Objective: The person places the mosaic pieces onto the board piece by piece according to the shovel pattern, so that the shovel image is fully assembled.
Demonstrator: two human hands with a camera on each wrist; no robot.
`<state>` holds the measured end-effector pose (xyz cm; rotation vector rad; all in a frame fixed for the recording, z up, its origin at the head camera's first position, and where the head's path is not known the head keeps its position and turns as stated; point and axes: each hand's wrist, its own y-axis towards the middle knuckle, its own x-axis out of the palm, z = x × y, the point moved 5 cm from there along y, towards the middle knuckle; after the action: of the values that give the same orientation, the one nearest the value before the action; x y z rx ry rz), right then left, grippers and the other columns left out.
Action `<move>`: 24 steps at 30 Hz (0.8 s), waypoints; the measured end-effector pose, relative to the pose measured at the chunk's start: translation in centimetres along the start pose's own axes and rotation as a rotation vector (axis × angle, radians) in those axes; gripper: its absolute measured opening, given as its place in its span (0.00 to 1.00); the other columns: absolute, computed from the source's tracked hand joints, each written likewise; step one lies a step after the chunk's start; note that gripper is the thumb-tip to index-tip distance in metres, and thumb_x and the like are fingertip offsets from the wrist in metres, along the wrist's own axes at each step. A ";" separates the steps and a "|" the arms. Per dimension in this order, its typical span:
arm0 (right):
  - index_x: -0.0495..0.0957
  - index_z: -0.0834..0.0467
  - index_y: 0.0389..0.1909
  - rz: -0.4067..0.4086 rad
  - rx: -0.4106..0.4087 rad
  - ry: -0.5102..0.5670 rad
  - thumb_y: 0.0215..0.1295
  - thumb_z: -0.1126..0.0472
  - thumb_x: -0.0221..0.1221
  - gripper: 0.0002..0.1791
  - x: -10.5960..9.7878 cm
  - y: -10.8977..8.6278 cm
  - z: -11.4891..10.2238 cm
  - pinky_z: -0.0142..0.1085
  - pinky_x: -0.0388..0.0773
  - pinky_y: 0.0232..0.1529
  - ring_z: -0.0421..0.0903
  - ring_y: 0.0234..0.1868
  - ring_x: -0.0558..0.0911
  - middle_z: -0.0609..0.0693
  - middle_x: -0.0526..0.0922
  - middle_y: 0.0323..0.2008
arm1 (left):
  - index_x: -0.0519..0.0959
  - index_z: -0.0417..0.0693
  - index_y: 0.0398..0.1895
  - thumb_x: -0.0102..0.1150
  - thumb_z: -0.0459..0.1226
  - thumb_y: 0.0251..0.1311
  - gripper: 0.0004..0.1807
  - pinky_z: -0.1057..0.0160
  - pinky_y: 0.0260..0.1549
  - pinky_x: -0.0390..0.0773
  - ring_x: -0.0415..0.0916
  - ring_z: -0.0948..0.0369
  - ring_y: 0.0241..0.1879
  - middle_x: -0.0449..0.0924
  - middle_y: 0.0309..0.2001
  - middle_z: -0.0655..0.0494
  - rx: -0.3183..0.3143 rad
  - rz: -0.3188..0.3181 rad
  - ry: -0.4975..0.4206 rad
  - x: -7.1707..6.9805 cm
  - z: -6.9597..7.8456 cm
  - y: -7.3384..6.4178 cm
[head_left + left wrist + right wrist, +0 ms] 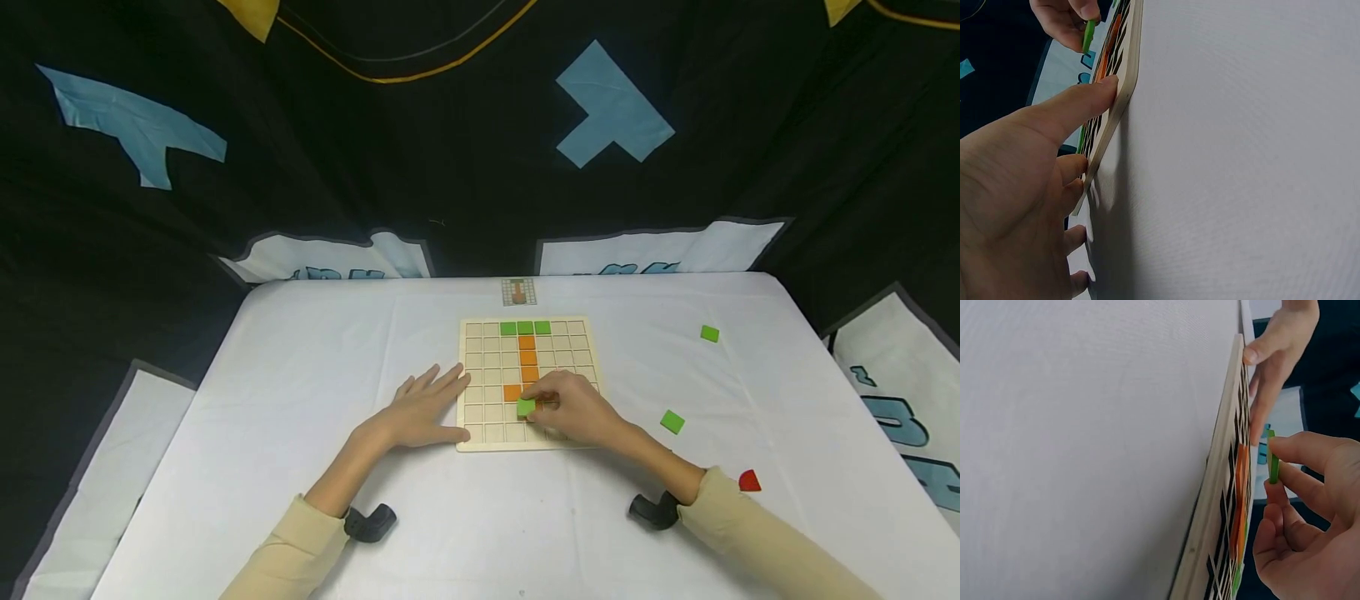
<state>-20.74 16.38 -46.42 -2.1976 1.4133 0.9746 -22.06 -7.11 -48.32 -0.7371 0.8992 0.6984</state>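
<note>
A pale wooden grid board lies flat on the white table. Three green square tiles form a row along its far side. Below them orange tiles run down a column, and another orange tile sits just left of that column's lower part. My right hand pinches a green square tile between thumb and fingers, held slightly above the lower board. Fingers spread, my left hand rests at the board's left edge, its thumb touching the rim. The right hand hides some lower squares.
A small picture card lies beyond the board. To the right are a loose green tile, another green tile nearer me and a red rounded piece by the right sleeve. Black cloth hangs behind the table.
</note>
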 end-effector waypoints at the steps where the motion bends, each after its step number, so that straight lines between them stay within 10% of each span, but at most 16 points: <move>1: 0.88 0.55 0.43 -0.002 -0.002 -0.012 0.54 0.64 0.71 0.14 0.1 0.1 0.0 0.38 0.75 0.44 0.42 0.41 0.77 0.42 0.86 0.41 | 0.55 0.49 0.79 0.61 0.60 0.60 0.49 0.34 0.69 0.40 0.36 0.43 0.77 0.45 0.80 0.53 0.000 0.000 -0.001 0.0 0.0 0.0; 24: 0.88 0.60 0.41 -0.033 -0.022 -0.093 0.53 0.67 0.70 0.12 1.5 0.8 -0.5 0.36 0.71 0.35 0.42 0.31 0.71 0.43 0.82 0.31 | 0.55 0.49 0.79 0.61 0.60 0.60 0.49 0.34 0.69 0.40 0.37 0.43 0.77 0.45 0.80 0.53 0.002 0.002 -0.003 0.0 0.0 0.0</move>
<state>-20.85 14.79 -47.04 -2.1548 1.3265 1.0714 -22.04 -7.13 -48.25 -0.7334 0.8978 0.7005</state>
